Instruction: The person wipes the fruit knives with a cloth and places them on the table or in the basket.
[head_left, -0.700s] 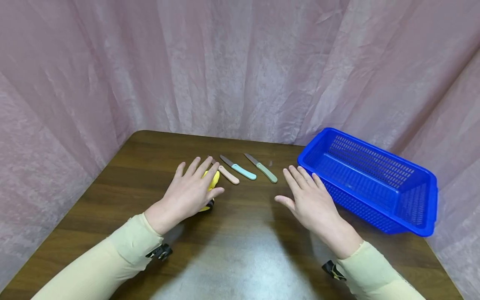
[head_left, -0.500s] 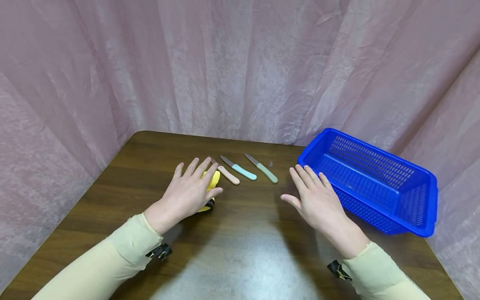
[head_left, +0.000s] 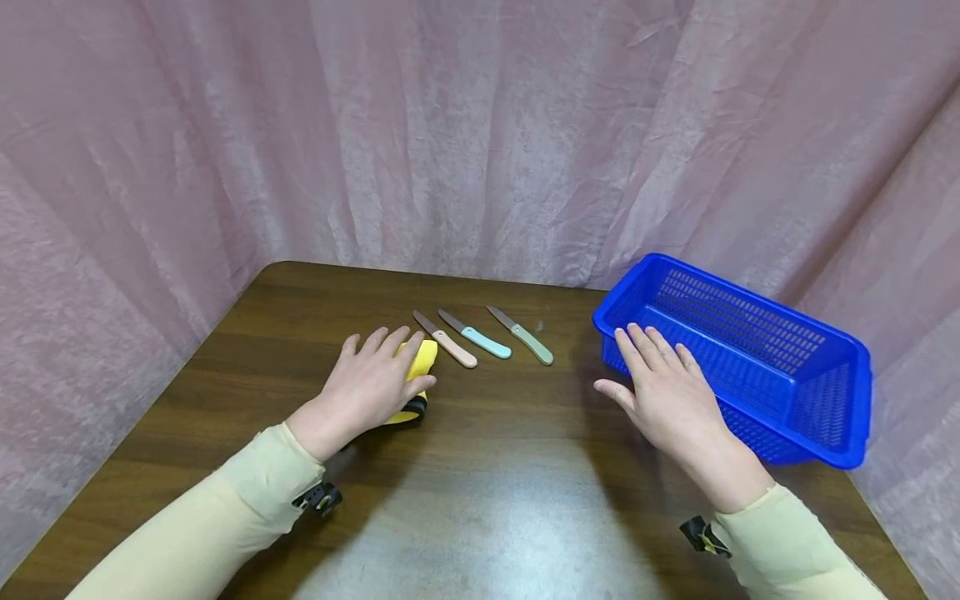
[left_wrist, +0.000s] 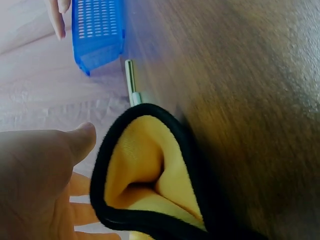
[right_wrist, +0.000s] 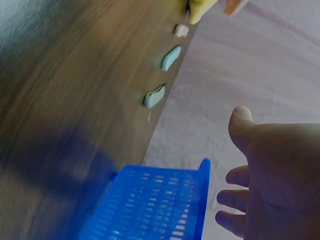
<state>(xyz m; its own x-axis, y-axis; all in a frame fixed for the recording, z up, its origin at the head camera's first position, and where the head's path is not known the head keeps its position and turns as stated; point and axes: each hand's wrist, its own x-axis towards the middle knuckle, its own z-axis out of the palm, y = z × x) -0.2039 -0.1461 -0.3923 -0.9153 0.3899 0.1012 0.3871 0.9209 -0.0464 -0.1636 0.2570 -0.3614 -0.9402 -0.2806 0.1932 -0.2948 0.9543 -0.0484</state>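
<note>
My left hand (head_left: 356,387) hovers over a folded yellow cloth with black trim (head_left: 422,358), its fingers spread and covering part of the cloth. In the left wrist view the thumb stands apart from the cloth's rolled black edge (left_wrist: 184,155). My right hand (head_left: 667,400) is held palm down with straight fingers, overlapping the near-left side of a blue plastic basket (head_left: 738,321); nothing is in it. Between the hands, three small knives lie side by side, blades pointing away: one with a pink handle (head_left: 455,348), one light blue (head_left: 486,342), one green (head_left: 532,344).
The brown wooden table (head_left: 480,442) ends at a far edge in front of a pink curtain (head_left: 420,150). The basket, with perforated walls, stands at the table's right side. Both wrists carry a black strap device, such as the left strap (head_left: 318,498).
My right hand has moved to the right, from beside the knives to over the basket's near-left side. My left hand has drawn back slightly, uncovering the pink knife's blade.
</note>
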